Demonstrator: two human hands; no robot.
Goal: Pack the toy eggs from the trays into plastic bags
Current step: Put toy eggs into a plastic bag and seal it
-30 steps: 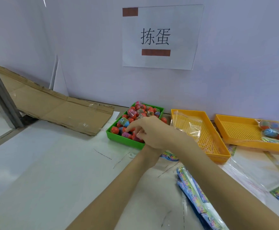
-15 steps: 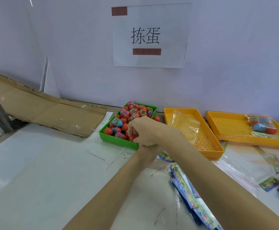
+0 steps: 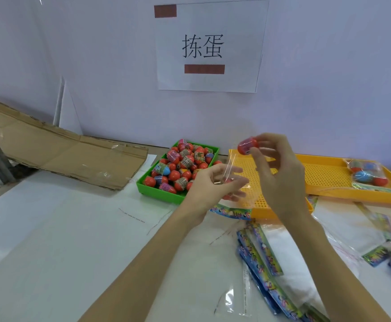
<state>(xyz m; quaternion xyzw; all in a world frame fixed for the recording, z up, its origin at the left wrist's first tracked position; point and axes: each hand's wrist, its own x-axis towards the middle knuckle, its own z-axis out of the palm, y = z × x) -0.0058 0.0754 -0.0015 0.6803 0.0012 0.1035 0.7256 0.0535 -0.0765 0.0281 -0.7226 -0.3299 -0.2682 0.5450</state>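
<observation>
Right hand: the right hand [image 3: 280, 173] is raised above the near yellow perforated plastic tray [image 3: 254, 201]; a red toy egg with a pink printed band [image 3: 247, 146] is pinched between its thumb and fingertips.
Left hand: the left hand [image 3: 213, 187] is held palm-up over the gap between the trays; a clear plastic bag [image 3: 232, 173] is gripped by its curled fingers, and something red is seen inside the palm, though what it is cannot be told.
Egg supply: a heap of red, blue and pink toy eggs [image 3: 180, 167] is contained in the green rectangular plastic tray [image 3: 159, 196], which is set just left of the near yellow tray.
Packed output: a filled clear bag of red and blue eggs [image 3: 366, 173] is laid in the far yellow perforated tray [image 3: 324, 173], at the right.
Bag stock: a pile of flat clear bags with colourful printed header cards [image 3: 266, 259] is spread on the white surface [image 3: 50, 240] below the right forearm.
Backdrop: a white paper sign with two Chinese characters [image 3: 209, 46] is fixed to the wall; a flattened brown cardboard sheet [image 3: 57, 154] is leaned at the left.
</observation>
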